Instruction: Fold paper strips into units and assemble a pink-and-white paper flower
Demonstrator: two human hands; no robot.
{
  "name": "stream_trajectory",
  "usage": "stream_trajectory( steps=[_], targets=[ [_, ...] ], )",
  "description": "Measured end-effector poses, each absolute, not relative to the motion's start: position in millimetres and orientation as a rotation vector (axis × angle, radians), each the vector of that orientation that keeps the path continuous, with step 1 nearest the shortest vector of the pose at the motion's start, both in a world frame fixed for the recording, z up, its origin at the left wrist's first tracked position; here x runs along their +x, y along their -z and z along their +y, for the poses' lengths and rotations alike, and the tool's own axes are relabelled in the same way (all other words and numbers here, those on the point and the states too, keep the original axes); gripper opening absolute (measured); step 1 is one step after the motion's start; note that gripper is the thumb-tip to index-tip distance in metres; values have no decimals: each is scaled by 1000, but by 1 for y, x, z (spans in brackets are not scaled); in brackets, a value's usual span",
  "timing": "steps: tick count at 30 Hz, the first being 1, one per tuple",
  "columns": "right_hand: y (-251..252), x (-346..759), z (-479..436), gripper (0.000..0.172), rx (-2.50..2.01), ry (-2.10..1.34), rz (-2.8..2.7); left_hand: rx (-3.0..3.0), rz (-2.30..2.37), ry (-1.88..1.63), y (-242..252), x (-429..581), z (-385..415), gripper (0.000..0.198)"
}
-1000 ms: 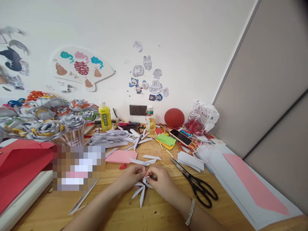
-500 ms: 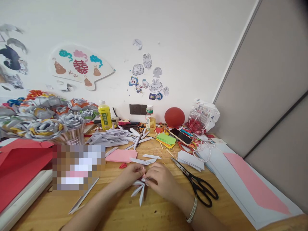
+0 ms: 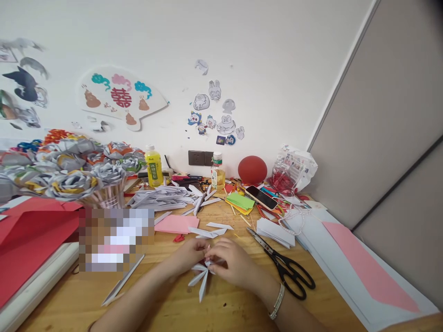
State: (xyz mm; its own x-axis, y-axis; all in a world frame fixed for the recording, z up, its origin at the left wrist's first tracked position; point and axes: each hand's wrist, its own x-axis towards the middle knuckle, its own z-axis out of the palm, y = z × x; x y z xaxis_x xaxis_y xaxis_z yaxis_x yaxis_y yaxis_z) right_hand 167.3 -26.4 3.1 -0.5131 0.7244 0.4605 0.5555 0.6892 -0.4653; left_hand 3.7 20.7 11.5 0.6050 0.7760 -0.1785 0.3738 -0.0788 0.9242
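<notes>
A cluster of folded white paper strips (image 3: 203,282) fans out below my fingers, its pointed ends toward me. My left hand (image 3: 189,253) is closed, pinching the upper part of this piece. From the other side my right hand (image 3: 230,263) grips it too, thumb and fingertips pressed together and meeting the left ones. A small bit of pink shows between the fingertips; the join itself is hidden. Just beyond my hands lie loose folded paper strips (image 3: 209,231) and a stack of pink paper (image 3: 176,224).
Black-handled scissors (image 3: 294,272) lie open to the right, near white paper slips (image 3: 275,232). Behind are a phone (image 3: 261,197), a yellow bottle (image 3: 154,167), a small clear bottle (image 3: 218,173), a red balloon (image 3: 252,170) and piled paper strips (image 3: 162,198). Paper flowers (image 3: 72,184) stand left.
The whole view has shifted slightly, with things appearing a little further right. Both hands keep their hold on the folded paper piece, with only small finger movement.
</notes>
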Motion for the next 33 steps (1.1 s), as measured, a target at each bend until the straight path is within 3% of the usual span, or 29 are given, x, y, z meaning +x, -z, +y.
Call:
stream_trajectory(
  steps=[4,13,22,28,33],
  targets=[
    [-1,165,-27,8,-955,-308,-2274,1680,999,-432,-8,5,22,30],
    [-2,171,-26,17,-759,-251,-2403,1684,1014,-414,-6,6,22,39],
    [3,169,-20,14,-1304,-223,-2081,1595,1139,-622,-15,8,17,48],
    [3,161,-23,4,-1381,-368,-1919,1884,1269,-683,-13,7,13,26],
    [-6,163,-26,17,-1331,-479,-1842,1791,1185,-863,-6,11,14,30]
  ],
)
